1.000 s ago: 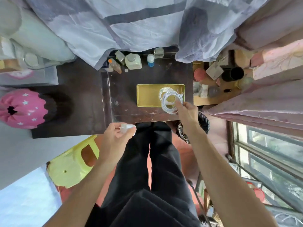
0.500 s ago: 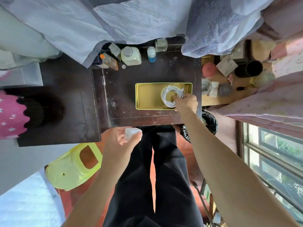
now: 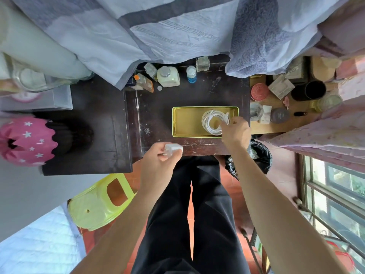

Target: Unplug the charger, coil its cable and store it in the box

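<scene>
A shallow gold tin box point(image 3: 184, 123) lies open on the dark wooden table point(image 3: 158, 115). The white cable point(image 3: 205, 123), wound into a flat coil, rests inside the box at its right end. My right hand point(image 3: 236, 133) reaches over the box's near right corner, its fingertips pinching the coil's near side. My left hand point(image 3: 158, 167) hovers at the table's front edge, closed around the white charger plug point(image 3: 173, 148), which is apart from the box.
Several bottles point(image 3: 167, 77) line the table's back edge under hanging bedding point(image 3: 177, 28). A side shelf point(image 3: 280, 123) with jars and a black cup stands right of the box. A black bin bag point(image 3: 259, 157), a yellow-green stool point(image 3: 98, 204) and a pink lampshade point(image 3: 25, 141) surround the table.
My right hand has lowered the coiled cable from above the box's near rim down flat into it. My left hand has carried the charger plug forward to the table's front edge.
</scene>
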